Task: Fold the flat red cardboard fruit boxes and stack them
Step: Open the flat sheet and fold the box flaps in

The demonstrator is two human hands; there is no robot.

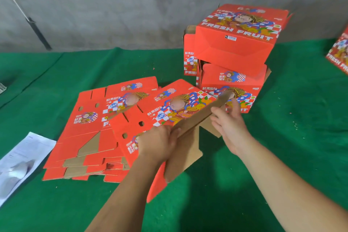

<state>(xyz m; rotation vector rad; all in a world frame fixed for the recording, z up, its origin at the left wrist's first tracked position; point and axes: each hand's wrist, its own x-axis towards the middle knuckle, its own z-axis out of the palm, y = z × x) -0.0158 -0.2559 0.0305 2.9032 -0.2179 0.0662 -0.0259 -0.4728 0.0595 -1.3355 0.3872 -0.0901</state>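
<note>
At frame centre, your left hand (158, 144) and right hand (228, 124) both grip 1 tilted flat box (169, 107) above the green cloth (244, 184).

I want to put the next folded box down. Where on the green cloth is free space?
Bare green cloth lies right of the folded box stack, and at the far left, behind the flat box pile. Crowded: the centre, where both hands hold the box being folded, and the near left by the white paper.

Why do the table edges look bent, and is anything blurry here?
Head view: the wide-angle lens bows the green table near the edges; the right hand looks slightly smeared on the box blank; soft shadows fall under the forearms; no harsh glare.
</note>
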